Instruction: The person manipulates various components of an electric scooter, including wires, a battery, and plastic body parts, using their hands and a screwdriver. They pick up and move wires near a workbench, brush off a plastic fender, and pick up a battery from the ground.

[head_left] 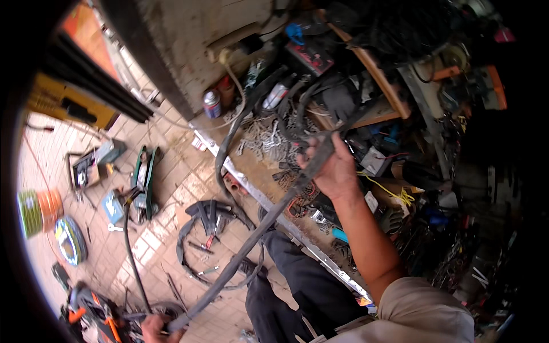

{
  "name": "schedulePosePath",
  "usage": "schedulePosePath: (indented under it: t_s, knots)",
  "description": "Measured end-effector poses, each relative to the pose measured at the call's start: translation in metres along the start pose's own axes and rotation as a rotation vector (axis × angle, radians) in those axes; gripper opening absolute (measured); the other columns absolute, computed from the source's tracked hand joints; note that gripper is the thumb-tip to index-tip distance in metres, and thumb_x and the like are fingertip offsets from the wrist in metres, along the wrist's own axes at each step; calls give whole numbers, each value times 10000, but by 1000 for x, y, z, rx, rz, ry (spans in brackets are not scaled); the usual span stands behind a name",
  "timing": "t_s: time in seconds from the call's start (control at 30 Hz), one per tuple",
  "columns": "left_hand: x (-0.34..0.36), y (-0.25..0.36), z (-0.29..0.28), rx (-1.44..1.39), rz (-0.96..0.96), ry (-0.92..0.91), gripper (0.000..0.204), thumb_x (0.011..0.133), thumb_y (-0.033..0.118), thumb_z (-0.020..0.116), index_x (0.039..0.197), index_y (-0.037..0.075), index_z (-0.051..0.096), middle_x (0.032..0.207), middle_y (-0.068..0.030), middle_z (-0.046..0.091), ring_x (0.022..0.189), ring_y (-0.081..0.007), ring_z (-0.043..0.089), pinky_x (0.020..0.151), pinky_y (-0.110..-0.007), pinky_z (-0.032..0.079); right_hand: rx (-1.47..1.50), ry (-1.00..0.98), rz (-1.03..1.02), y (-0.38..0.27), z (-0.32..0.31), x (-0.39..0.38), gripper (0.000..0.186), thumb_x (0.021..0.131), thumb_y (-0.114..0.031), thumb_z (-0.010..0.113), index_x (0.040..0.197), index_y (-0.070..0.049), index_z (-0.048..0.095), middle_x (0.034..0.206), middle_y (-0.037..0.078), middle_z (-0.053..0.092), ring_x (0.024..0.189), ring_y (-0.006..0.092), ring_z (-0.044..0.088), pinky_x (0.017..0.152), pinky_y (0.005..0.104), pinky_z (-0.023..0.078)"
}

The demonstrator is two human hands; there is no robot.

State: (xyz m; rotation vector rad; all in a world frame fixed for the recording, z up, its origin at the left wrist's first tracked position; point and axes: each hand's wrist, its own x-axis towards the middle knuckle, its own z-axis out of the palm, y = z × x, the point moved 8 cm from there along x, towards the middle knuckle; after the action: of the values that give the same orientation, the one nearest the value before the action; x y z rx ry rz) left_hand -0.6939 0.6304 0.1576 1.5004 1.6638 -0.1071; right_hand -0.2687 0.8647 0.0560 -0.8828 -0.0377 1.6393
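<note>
A long dark sleeved cable or hose [251, 240] runs diagonally between my two hands; which of the two it is I cannot tell. At the lower left, my left hand [159, 327] is closed around its near end, partly cut off by the lower edge. My right hand [331, 171] holds the far stretch across the palm, thumb on one side and fingers curled on the other. Beyond that hand, the dark length goes on into the cluttered bay. A thinner black cable [132, 257] rises from near my left hand toward a green tool case [147, 177].
Looped black cable [183, 251] lies on the brick paving by my legs. A metal-edged sill [246, 186] separates paving from a bay of tools, wires and spray cans [212, 104]. An orange-and-black machine [97, 311] stands lower left, near rolled coils [70, 240].
</note>
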Motion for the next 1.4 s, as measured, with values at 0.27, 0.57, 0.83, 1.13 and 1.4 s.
schedulePosePath:
  t_s: [0.27, 0.57, 0.83, 1.13, 1.4]
  knots:
    - [93, 81, 2, -144, 152, 79, 233, 789, 113, 663, 967, -26, 607, 720, -62, 600, 559, -135, 510, 489, -229, 443, -153, 392, -459, -102, -93, 116, 130, 840, -107, 570, 946, -50, 522, 982, 64, 528, 792, 207, 573, 672, 366, 519]
    - [242, 197, 25, -653, 328, 27, 376, 915, 153, 515, 1242, -30, 495, 687, 27, 463, 549, -17, 385, 468, -167, 297, -321, 462, -725, -262, -162, 235, 403, 877, -315, 553, 1184, -73, 454, 1084, 159, 518, 888, 301, 572, 754, 486, 479]
    - [387, 375, 121, -1002, 161, -349, 385, 932, 243, 499, 1276, 70, 501, 600, 35, 414, 478, -43, 367, 413, -209, 300, -248, 227, -453, -208, -132, 231, 647, 932, -515, 314, 1330, -5, 296, 1299, 164, 419, 1122, 306, 479, 920, 489, 403]
    - [484, 391, 212, -501, 296, -353, 419, 902, 407, 525, 1055, 19, 567, 767, -77, 605, 688, -168, 560, 647, -307, 449, -281, 719, -476, -216, -171, 263, 103, 874, -85, 502, 855, 7, 542, 641, 121, 571, 475, 197, 522, 424, 306, 429]
    - [431, 216, 235, -883, -105, -151, 388, 934, 394, 478, 851, 18, 526, 624, -7, 463, 537, -101, 460, 514, -253, 425, -1166, 562, -687, -152, -151, 245, 252, 871, -268, 601, 787, -46, 515, 643, 35, 510, 598, 101, 470, 547, 280, 427]
